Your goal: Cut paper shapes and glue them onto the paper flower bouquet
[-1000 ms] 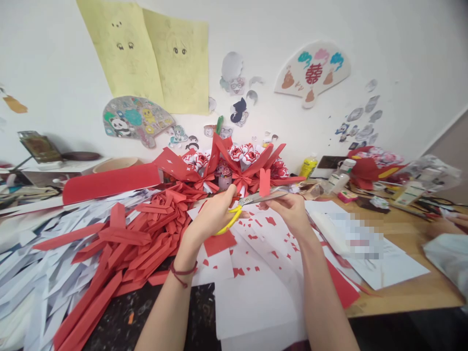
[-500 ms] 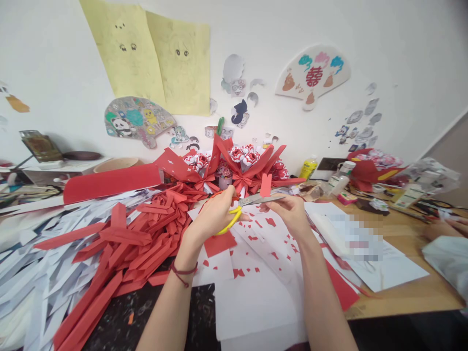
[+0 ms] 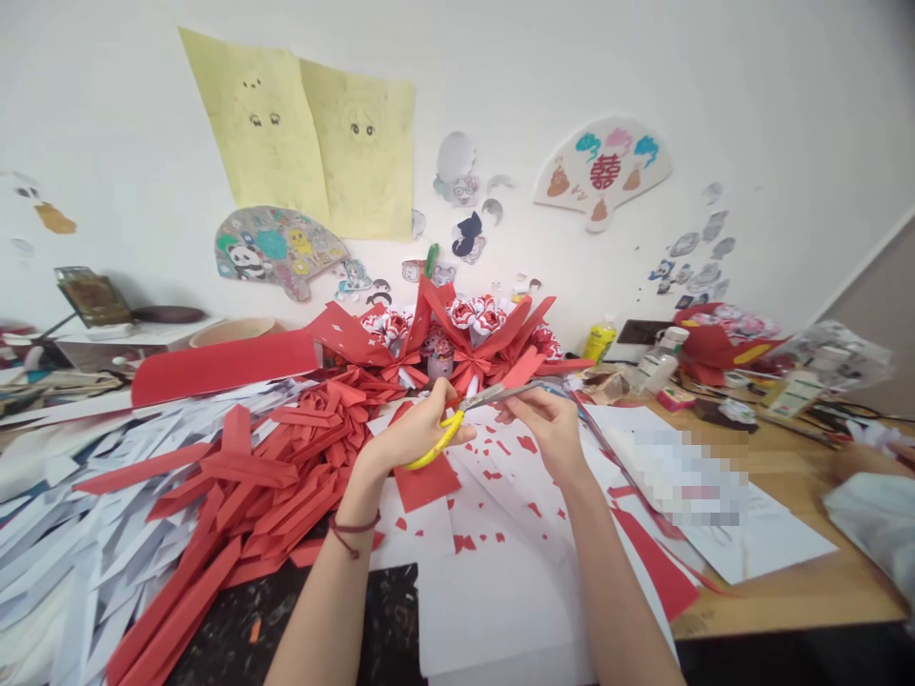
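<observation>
My left hand (image 3: pixel 415 431) grips yellow-handled scissors (image 3: pixel 464 415), fingers through the loops, blades pointing right. My right hand (image 3: pixel 541 424) pinches a small folded red paper strip (image 3: pixel 521 367) that tilts up and to the right, held against the scissor blades. Both hands hover above white sheets (image 3: pixel 493 572) dotted with small red paper scraps (image 3: pixel 529 444). A red square of paper (image 3: pixel 427 484) lies just under my left hand. A red cord sits around my left wrist.
A pile of folded red strips (image 3: pixel 257 486) and white strips (image 3: pixel 57 562) fills the left. Red paper flower bouquets (image 3: pixel 464 329) stand at the wall. Bottles (image 3: pixel 661 354) and clutter lie right; another person's hand (image 3: pixel 868 457) is at the right edge.
The red strip in my right hand has tipped from upright to slanting right. Both hands shifted slightly left and down in view as the camera moved.
</observation>
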`<state>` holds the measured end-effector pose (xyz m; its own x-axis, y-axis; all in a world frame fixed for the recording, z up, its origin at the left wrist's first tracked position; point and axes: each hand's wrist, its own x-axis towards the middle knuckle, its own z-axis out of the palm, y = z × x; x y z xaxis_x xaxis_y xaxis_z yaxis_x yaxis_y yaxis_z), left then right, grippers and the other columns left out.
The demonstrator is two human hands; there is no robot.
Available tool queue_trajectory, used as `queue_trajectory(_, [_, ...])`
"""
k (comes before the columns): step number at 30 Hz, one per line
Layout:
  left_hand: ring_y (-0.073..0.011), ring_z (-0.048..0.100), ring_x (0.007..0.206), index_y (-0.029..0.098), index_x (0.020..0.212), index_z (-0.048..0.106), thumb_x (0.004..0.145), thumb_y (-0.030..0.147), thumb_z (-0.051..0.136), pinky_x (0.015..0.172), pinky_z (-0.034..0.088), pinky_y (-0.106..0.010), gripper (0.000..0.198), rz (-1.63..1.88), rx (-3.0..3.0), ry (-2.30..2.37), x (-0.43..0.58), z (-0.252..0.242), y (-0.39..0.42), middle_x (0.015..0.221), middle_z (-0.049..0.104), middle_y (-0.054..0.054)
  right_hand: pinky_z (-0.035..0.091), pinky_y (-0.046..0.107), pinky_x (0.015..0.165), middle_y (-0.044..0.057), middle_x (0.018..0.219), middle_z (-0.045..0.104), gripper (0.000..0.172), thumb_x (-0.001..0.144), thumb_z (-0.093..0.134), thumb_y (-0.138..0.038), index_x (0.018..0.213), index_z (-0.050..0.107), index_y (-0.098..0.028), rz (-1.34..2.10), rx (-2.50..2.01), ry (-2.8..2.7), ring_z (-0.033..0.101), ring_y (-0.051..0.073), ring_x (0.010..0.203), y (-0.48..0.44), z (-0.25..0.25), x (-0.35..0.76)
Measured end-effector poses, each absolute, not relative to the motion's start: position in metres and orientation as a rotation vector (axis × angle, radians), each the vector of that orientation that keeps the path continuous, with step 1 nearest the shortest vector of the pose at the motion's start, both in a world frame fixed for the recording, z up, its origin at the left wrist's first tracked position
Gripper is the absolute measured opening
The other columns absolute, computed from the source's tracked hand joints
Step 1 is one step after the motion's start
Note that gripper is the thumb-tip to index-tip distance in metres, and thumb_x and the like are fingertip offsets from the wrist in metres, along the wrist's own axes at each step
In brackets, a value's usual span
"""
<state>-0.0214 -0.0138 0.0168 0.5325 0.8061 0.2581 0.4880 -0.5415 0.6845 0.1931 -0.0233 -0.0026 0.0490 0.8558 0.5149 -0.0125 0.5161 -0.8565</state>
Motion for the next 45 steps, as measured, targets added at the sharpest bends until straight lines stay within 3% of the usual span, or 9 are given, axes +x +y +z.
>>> queue_trajectory(7, [-0.0112, 0.039, 0.064, 0.023, 0.098, 0.034, 0.082, 0.038, 0.06, 0.061, 0.037, -0.026, 0.034, 0.87, 2.179, 1.016, -0.026, 0.019, -0.013, 0.076, 0.04, 0.007, 0.055, 0.028, 0.063, 0.002, 0.067, 0.071, 0.017, 0.079, 0.075, -0.035, 0.077, 0.074, -0.018, 0.759, -0.808, -1.338, 0.067, 0.017, 0.06, -0.027, -0.001, 0.19])
queue_trajectory(11, [-0.0105, 0.047, 0.068, 0.024, 0.092, 0.033, 0.083, 0.04, 0.062, 0.063, 0.041, -0.025, 0.035, 1.271, 1.885, 0.924, -0.005, 0.022, -0.015, 0.087, 0.051, 0.003, 0.056, 0.028, 0.063, 0.003, 0.067, 0.072, 0.019, 0.079, 0.075, -0.037, 0.077, 0.074, -0.018, 0.823, -0.817, -1.391, 0.068, 0.017, 0.061, -0.03, -0.002, 0.183])
queue_trajectory(15, [-0.012, 0.056, 0.077, 0.024, 0.09, 0.035, 0.083, 0.041, 0.065, 0.072, 0.045, -0.026, 0.035, 1.43, 1.684, 0.793, 0.011, 0.023, -0.019, 0.09, 0.058, 0.002, 0.056, 0.029, 0.06, 0.003, 0.069, 0.072, 0.022, 0.076, 0.076, -0.04, 0.077, 0.075, -0.018, 0.878, -0.805, -1.426, 0.067, 0.018, 0.059, -0.03, -0.006, 0.174])
queue_trajectory(20, [-0.0111, 0.057, 0.07, 0.024, 0.088, 0.036, 0.079, 0.038, 0.071, 0.067, 0.046, -0.025, 0.039, 1.386, 1.599, 0.71, 0.009, 0.021, -0.019, 0.086, 0.06, 0.003, 0.056, 0.029, 0.059, 0.002, 0.064, 0.068, 0.023, 0.076, 0.076, -0.041, 0.075, 0.074, -0.018, 0.862, -0.839, -1.48, 0.067, 0.019, 0.06, -0.03, -0.007, 0.171])
queue_trajectory(26, [-0.0104, 0.055, 0.07, 0.024, 0.089, 0.035, 0.079, 0.032, 0.071, 0.065, 0.043, -0.023, 0.037, 1.354, 1.673, 0.703, 0.0, 0.024, -0.02, 0.086, 0.061, 0.003, 0.057, 0.031, 0.075, 0.005, 0.087, 0.074, 0.025, 0.077, 0.076, -0.04, 0.091, 0.073, -0.019, 0.877, -0.841, -1.506, 0.069, 0.02, 0.078, -0.03, -0.004, 0.177])
queue_trajectory(32, [-0.0106, 0.053, 0.068, 0.024, 0.09, 0.035, 0.082, 0.035, 0.067, 0.062, 0.041, -0.023, 0.035, 1.322, 1.814, 0.808, -0.002, 0.022, -0.019, 0.089, 0.06, 0.003, 0.056, 0.028, 0.064, 0.003, 0.075, 0.072, 0.025, 0.075, 0.077, -0.04, 0.084, 0.071, -0.018, 0.958, -0.814, -1.428, 0.067, 0.016, 0.065, -0.032, -0.003, 0.178])
queue_trajectory(39, [-0.0081, 0.036, 0.061, 0.024, 0.1, 0.031, 0.085, 0.036, 0.062, 0.059, 0.036, -0.023, 0.037, 1.195, 1.976, 0.89, -0.002, 0.02, -0.02, 0.086, 0.038, 0.006, 0.061, 0.038, 0.076, 0.006, 0.078, 0.076, 0.025, 0.07, 0.082, -0.036, 0.08, 0.07, -0.016, 0.879, -0.703, -0.968, 0.073, 0.022, 0.071, -0.022, -0.002, 0.172])
queue_trajectory(45, [-0.0106, 0.036, 0.06, 0.024, 0.094, 0.031, 0.088, 0.042, 0.058, 0.057, 0.033, -0.024, 0.032, 1.212, 1.96, 0.935, 0.013, 0.015, -0.024, 0.078, 0.036, 0.007, 0.059, 0.027, 0.078, 0.001, 0.081, 0.075, 0.022, 0.065, 0.086, -0.025, 0.08, 0.072, -0.018, 0.839, -0.472, -0.72, 0.071, 0.014, 0.075, -0.011, 0.019, 0.164])
